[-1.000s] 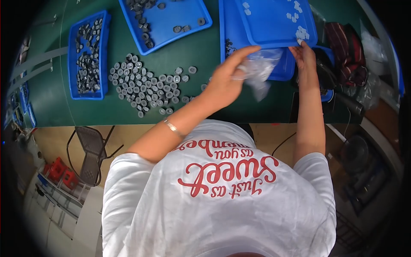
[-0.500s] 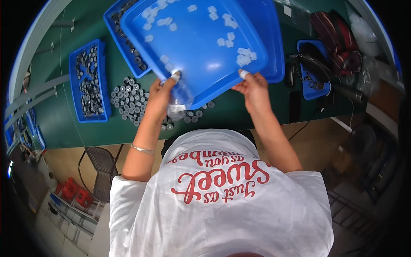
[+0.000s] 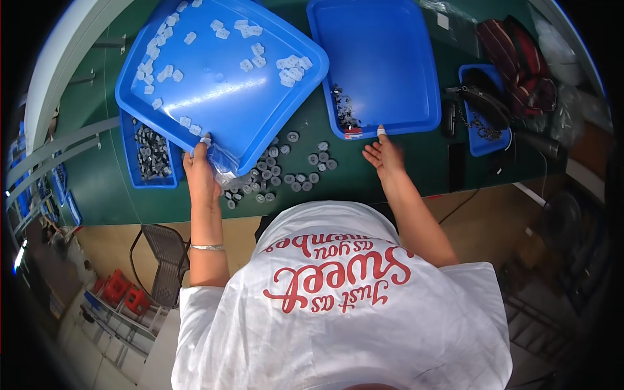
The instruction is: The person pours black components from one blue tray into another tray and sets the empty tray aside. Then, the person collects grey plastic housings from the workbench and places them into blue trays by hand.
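Observation:
My left hand (image 3: 201, 174) grips the near corner of a blue tray (image 3: 227, 71) with small translucent white pieces in it. A clear plastic bag (image 3: 224, 164) hangs at the same hand, beside the tray's edge. My right hand (image 3: 385, 156) has its fingers apart at the near rim of a second blue tray (image 3: 390, 65), thumb or fingertip on that rim. Small dark parts (image 3: 344, 107) lie in this tray's near left corner. Round grey pieces (image 3: 263, 170) are spread on the green table, partly hidden under the held tray.
A narrow blue tray (image 3: 177, 170) of dark pieces lies at the left, partly covered. On the right are a small blue tray (image 3: 484, 140) with a black bag, a dark phone-like object (image 3: 457, 167) and a dark red striped cloth (image 3: 513, 58). A chair (image 3: 166, 260) stands below the table.
The tray of white pieces has moved left in my left hand, uncovering the second tray. My right hand has let go of it and is now at the second tray's rim.

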Motion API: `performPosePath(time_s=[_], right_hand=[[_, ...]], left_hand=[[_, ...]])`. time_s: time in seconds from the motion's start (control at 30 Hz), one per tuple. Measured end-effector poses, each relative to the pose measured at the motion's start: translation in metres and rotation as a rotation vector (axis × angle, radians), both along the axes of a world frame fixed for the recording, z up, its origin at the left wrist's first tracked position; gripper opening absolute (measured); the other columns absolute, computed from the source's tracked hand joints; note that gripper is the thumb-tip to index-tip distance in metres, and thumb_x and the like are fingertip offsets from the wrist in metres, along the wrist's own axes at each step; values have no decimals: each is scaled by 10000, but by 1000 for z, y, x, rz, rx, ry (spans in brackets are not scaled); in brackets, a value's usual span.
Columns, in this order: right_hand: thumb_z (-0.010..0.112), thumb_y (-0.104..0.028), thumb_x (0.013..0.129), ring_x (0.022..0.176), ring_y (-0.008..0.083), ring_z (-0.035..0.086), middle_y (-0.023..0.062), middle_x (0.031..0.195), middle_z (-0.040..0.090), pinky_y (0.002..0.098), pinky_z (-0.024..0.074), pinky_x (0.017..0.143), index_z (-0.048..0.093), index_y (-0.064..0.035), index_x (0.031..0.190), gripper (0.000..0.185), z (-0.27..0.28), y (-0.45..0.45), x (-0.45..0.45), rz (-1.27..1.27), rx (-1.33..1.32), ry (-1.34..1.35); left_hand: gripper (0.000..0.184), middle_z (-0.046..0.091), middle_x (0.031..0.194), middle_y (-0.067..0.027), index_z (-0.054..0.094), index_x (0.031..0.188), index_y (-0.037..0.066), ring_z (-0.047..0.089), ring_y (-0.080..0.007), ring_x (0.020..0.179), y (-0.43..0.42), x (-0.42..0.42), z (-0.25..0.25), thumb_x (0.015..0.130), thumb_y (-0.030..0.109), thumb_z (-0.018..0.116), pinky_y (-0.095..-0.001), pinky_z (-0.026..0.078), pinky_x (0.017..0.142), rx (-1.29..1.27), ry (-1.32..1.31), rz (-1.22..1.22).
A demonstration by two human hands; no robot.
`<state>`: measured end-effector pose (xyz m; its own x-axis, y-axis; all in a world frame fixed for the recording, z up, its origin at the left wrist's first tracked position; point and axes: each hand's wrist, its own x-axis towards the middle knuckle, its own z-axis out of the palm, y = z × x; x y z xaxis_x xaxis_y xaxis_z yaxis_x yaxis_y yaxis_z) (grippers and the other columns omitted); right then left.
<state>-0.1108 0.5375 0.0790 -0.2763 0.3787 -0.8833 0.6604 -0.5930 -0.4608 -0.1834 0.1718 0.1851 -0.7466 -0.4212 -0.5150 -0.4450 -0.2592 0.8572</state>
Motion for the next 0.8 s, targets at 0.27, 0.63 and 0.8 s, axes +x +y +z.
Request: performPosePath(time_s=[0.27,0.63,0.8], right_hand=[[586,-77,883,926,279,654,126,1014,616,404,601,764,526,-26,1120,250,-25,14,-20,-102,-115,174],[557,-37,852,991,221,611,99,1112,587,354,531,827,507,1,1208,361,90,77,54,-1,216,450],[553,-66,857,1028,214,589,113,1155,570,352,488,892,469,18,1253,413,148,107,97,46,405,479]], left_hand=[[266,621,1024,-105,551,1129,-37,616,-180,888,-21,6,6,898,95,533,-315,522,769,-21,-25,13],[189,617,925,-28,602,1049,26,571,-116,810,-7,-3,-16,885,119,600,-259,464,732,-1,61,2],[194,613,904,-6,590,1076,40,558,-96,791,51,-7,-34,907,136,591,-255,459,709,50,24,-80]])
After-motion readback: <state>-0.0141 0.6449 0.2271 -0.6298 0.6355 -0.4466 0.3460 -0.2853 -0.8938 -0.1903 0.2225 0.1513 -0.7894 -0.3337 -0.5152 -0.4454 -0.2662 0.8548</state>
